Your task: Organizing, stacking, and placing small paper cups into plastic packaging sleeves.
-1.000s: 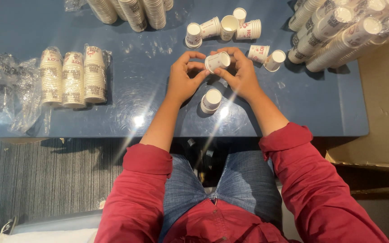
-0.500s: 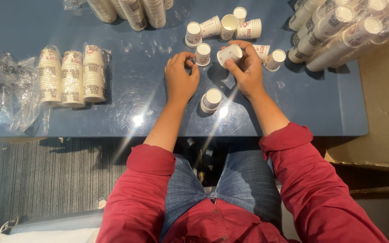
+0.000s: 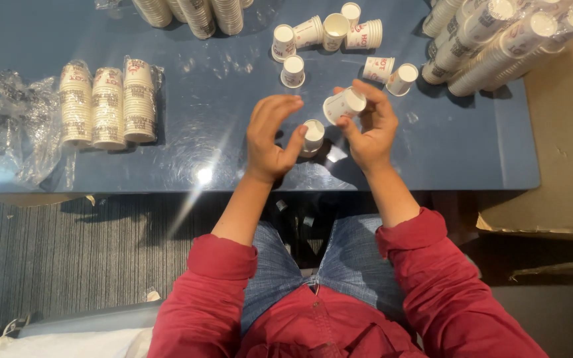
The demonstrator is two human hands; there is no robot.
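Blue laminate covers the table (image 3: 432,152) where a seated person in red sleeves and jeans handles small white paper cups with red print. The right hand (image 3: 369,126) pinches one such small white paper cup (image 3: 343,105) between thumb and fingertips, holding it tilted on its side above the tabletop, its bottom turned toward the right. The left hand (image 3: 270,136) hovers open beside it, fingers curled and spread, gripping nothing; its thumb lies just beside a second small white cup (image 3: 313,135) that rests on the table between the two hands.

Beyond the hands, a loose cluster of similar cups (image 3: 329,33) stands and lies near the table's far edge, with one single cup (image 3: 292,71) a little nearer and two more tipped cups (image 3: 390,73) to the right. Three short stacks of nested cups in clear wrap (image 3: 107,103) lie at the left, next to crumpled clear plastic wrapping (image 3: 4,132). Long sleeves of stacked cups (image 3: 505,36) lie at the far right corner, above a brown cardboard box (image 3: 565,146) beside the table.
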